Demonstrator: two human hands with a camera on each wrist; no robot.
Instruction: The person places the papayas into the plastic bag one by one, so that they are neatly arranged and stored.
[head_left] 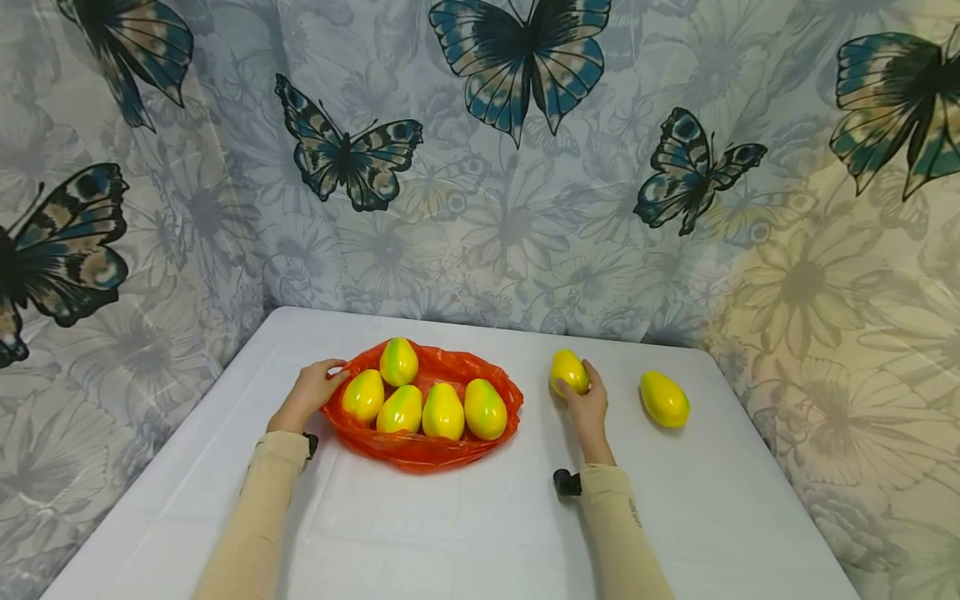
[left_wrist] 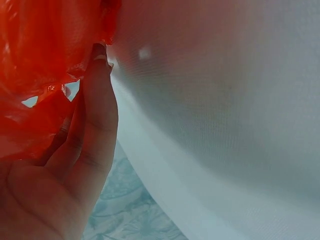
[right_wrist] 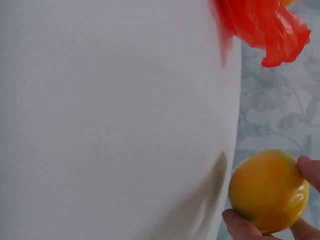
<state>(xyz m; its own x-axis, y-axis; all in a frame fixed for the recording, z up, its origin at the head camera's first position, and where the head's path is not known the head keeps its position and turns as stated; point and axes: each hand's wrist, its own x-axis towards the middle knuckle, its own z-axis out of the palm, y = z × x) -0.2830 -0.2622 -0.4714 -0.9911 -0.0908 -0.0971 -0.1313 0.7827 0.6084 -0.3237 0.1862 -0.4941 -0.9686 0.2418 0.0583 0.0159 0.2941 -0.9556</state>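
A red plastic bag (head_left: pixel 420 454), spread wide at its mouth, lies on the white table with several glossy yellow-green mangoes (head_left: pixel 442 411) inside. My left hand (head_left: pixel 311 393) holds the bag's left rim; in the left wrist view the red plastic (left_wrist: pixel 40 45) lies against the fingers (left_wrist: pixel 95 120), and the thumb is hidden. To the right of the bag, my right hand (head_left: pixel 587 408) grips a yellow mango (head_left: pixel 567 369) between thumb and fingers. The right wrist view has this mango (right_wrist: pixel 270 190) above its shadow. Farther right, another yellow mango (head_left: pixel 664 399) lies on its side.
The white-covered table (head_left: pixel 420 533) ends at a patterned fabric backdrop (head_left: pixel 517 233) with butterflies, which also hangs at both sides. A black wrist camera (head_left: pixel 567 482) sticks out from the right sleeve (head_left: pixel 618 517).
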